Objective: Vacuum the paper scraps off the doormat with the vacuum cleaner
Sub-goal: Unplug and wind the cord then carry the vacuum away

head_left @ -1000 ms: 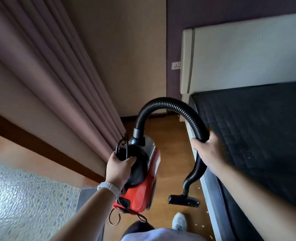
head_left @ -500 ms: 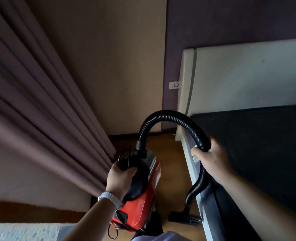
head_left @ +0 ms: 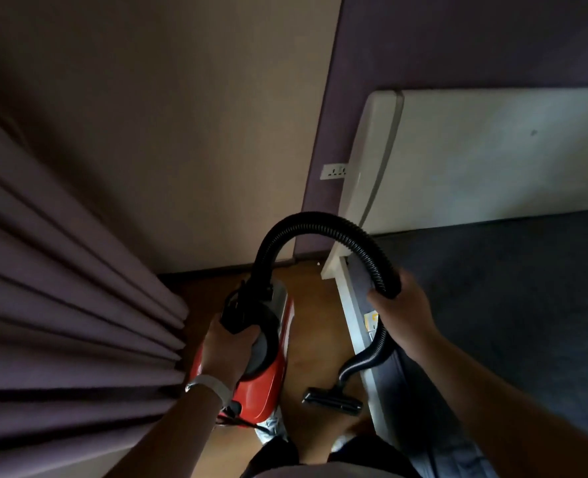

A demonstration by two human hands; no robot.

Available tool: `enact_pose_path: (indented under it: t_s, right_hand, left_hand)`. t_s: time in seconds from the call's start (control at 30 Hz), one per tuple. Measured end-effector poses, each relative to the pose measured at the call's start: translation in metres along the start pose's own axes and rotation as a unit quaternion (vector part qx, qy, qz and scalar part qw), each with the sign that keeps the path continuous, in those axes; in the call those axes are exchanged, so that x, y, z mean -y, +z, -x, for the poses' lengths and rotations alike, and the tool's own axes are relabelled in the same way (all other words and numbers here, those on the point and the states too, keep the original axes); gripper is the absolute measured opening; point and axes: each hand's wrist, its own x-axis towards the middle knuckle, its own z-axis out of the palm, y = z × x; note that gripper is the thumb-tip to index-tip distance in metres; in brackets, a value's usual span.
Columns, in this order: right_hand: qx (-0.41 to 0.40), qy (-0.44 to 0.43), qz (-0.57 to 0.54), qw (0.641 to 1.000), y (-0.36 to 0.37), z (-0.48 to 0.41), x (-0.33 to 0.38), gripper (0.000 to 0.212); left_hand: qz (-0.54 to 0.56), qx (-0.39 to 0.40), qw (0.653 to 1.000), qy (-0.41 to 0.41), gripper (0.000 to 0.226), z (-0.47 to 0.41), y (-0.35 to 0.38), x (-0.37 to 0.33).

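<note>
A small red and black vacuum cleaner (head_left: 265, 384) hangs in the air above the wooden floor. My left hand (head_left: 229, 350) grips its black top handle. A ribbed black hose (head_left: 320, 224) arcs up from the body and over to the right, where my right hand (head_left: 401, 305) grips it. Below that hand the hose drops to a flat black nozzle (head_left: 332, 401), which hangs just above the floor beside the bed frame. No doormat or paper scraps are in view.
Mauve curtains (head_left: 61, 305) fill the left side. A bed with a dark mattress (head_left: 509, 305) and a pale headboard (head_left: 475, 160) fills the right. Between them runs a narrow strip of wooden floor (head_left: 315, 326). A wall socket (head_left: 334, 171) sits by the headboard.
The view has tilted up and turned away from the pebbled floor at the left. The vacuum and both hands have stayed in the same grips, and the paper specks by the bed are out of sight.
</note>
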Motion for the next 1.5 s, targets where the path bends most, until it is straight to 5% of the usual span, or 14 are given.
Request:
enact_pose_path:
  t_s: [0.3, 0.43, 0.77, 0.97, 1.5]
  right_hand:
    - [0.042, 0.009, 0.002, 0.999, 0.038, -0.082, -0.009, 0.016]
    - [0.065, 0.026, -0.001, 0.998, 0.062, -0.129, -0.025, 0.018]
    - [0.110, 0.043, -0.028, 0.993, 0.118, -0.242, -0.063, 0.021]
    - [0.114, 0.029, -0.014, 0.993, 0.153, -0.302, -0.100, 0.026]
    - [0.122, 0.003, 0.082, 0.989, 0.258, -0.437, -0.258, 0.021]
  left_hand:
    - [0.010, -0.008, 0.999, -0.043, 0.067, -0.060, 0.032, 0.002]
    - [0.010, -0.030, 0.999, -0.040, 0.037, -0.081, 0.059, -0.006]
    - [0.017, -0.077, 0.990, -0.120, 0.033, -0.155, 0.135, 0.012]
    - [0.000, -0.074, 0.985, -0.155, 0.058, -0.214, 0.182, 0.051]
    - [-0.054, -0.056, 0.984, -0.161, 0.068, -0.369, 0.267, 0.201]
